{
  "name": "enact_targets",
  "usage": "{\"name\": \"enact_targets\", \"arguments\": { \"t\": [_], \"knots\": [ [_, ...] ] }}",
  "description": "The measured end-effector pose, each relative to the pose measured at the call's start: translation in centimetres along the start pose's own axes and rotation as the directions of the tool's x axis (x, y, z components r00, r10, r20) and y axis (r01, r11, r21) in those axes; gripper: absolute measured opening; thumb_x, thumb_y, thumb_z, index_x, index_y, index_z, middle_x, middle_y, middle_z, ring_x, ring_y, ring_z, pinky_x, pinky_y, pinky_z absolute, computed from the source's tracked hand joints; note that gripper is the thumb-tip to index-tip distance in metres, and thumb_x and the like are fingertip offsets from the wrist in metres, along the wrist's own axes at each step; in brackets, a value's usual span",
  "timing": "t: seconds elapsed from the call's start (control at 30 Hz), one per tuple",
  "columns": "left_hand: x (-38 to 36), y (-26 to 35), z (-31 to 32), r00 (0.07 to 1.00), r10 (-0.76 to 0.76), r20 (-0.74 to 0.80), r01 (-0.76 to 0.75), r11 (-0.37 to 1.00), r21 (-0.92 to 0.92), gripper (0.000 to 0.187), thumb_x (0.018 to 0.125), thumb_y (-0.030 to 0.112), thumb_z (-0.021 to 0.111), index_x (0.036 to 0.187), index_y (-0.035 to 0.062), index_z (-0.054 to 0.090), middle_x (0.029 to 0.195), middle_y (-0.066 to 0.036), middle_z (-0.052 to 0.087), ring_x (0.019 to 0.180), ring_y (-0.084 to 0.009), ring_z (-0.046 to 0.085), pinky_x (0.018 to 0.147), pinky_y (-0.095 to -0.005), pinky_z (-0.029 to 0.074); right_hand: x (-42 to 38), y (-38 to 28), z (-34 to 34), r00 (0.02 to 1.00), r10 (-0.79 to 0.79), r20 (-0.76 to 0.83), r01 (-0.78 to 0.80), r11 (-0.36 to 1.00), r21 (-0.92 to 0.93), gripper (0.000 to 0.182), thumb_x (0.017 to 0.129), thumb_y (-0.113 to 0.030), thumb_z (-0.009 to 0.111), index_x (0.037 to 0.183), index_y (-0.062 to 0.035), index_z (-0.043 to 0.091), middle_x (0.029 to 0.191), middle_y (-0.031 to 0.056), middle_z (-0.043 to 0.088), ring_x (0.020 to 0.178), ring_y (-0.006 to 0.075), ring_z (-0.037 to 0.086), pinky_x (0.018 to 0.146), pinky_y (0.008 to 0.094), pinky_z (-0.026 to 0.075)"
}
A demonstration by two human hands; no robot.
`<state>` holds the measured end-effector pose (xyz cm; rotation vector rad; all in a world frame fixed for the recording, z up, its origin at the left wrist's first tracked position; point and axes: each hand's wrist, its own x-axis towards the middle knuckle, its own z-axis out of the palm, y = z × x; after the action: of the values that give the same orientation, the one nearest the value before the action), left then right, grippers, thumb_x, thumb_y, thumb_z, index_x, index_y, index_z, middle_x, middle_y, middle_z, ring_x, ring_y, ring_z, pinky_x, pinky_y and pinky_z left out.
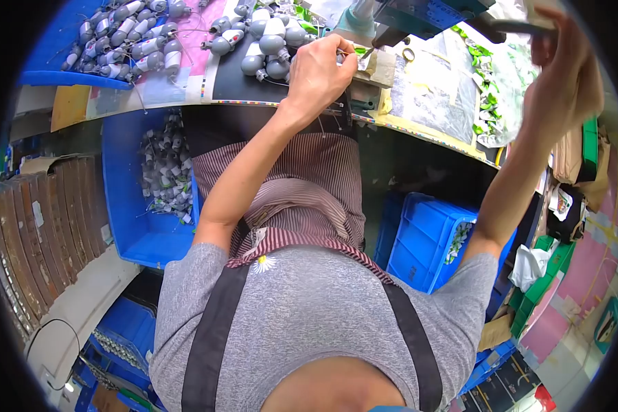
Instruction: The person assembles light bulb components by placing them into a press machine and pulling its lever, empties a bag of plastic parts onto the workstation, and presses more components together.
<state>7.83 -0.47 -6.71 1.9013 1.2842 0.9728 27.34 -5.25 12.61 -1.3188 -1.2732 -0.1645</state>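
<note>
My left hand [321, 74] is closed at the worktable, its thumb and fingertips pinched beside the base of a teal press [419, 17]; what it pinches is too small to make out. Grey and white bulb-shaped parts with thin wires [273, 44] lie just left of it. My right hand [566, 75], raised at the upper right, has its fingers wrapped round the dark lever [522, 27] of the press and is a little blurred. Small green parts [486, 103] lie on the table between the press and my right hand.
A blue tray [41, 77] of bulb parts sits at the upper left. Below the table edge stand a blue bin [134, 237] with more parts and a blue crate [422, 240]. Brown boards [51, 226] line the far left; a green tray [546, 285] is at right.
</note>
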Motion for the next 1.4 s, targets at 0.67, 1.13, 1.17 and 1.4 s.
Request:
{"name": "enact_targets", "arguments": {
  "t": [0.67, 1.13, 1.17, 1.4],
  "knots": [
    [8.9, -6.4, -10.1, 0.992, -0.079, -0.094, 0.117, 0.843, 0.526, 0.083, 0.089, 0.063, 0.061, 0.13, -0.0084, 0.05, 0.137, -0.038, 0.047, 0.13, -0.051, 0.044, 0.106, -0.0551, 0.038, -21.0, 0.2, 16.1, 0.914, -0.043, 0.404, 0.061, 0.998, -0.031, 0.08, 0.084, -0.03, 0.079, 0.14, 0.0088, 0.038, 0.135, 0.0312, 0.047, 0.129, 0.0523, 0.042, 0.109, 0.0529, 0.037],
    [12.9, -9.5, -13.4, 0.671, -0.308, 0.675, 0.237, 0.951, 0.198, 0.1, 0.08, 0.086, 0.05, 0.144, 0.0095, 0.047, 0.145, -0.028, 0.043, 0.124, -0.0369, 0.057, 0.085, -0.0577, 0.057, -19.2, 1.5, 21.8, 0.957, 0.118, 0.266, -0.123, 0.992, 0.003, 0.066, 0.092, -0.029, 0.07, 0.143, 0.0023, 0.041, 0.136, 0.0296, 0.051, 0.129, 0.0499, 0.044, 0.111, 0.0527, 0.033],
    [12.9, -9.3, -13.6, 0.637, -0.3, 0.71, 0.247, 0.952, 0.18, 0.099, 0.081, 0.084, 0.051, 0.148, 0.0123, 0.042, 0.149, -0.027, 0.038, 0.131, -0.0353, 0.048, 0.093, -0.0575, 0.05, -19.1, 1.4, 21.7, 0.955, 0.132, 0.266, -0.139, 0.99, 0.011, 0.066, 0.092, -0.028, 0.07, 0.143, 0.0021, 0.041, 0.135, 0.0294, 0.051, 0.129, 0.0495, 0.045, 0.11, 0.0528, 0.034],
    [11.3, -9.3, -13.9, 0.472, -0.37, 0.8, 0.728, 0.676, -0.117, 0.11, 0.08, 0.076, 0.064, 0.156, 0.0071, 0.026, 0.151, -0.008, 0.043, 0.13, -0.0257, 0.049, 0.104, -0.045, 0.043, -19.2, 1.3, 21.2, 0.959, 0.184, 0.217, -0.199, 0.979, 0.049, 0.06, 0.092, -0.023, 0.07, 0.142, -0.0016, 0.044, 0.13, 0.0283, 0.056, 0.121, 0.0447, 0.052, 0.102, 0.0498, 0.042]
  ]
}}
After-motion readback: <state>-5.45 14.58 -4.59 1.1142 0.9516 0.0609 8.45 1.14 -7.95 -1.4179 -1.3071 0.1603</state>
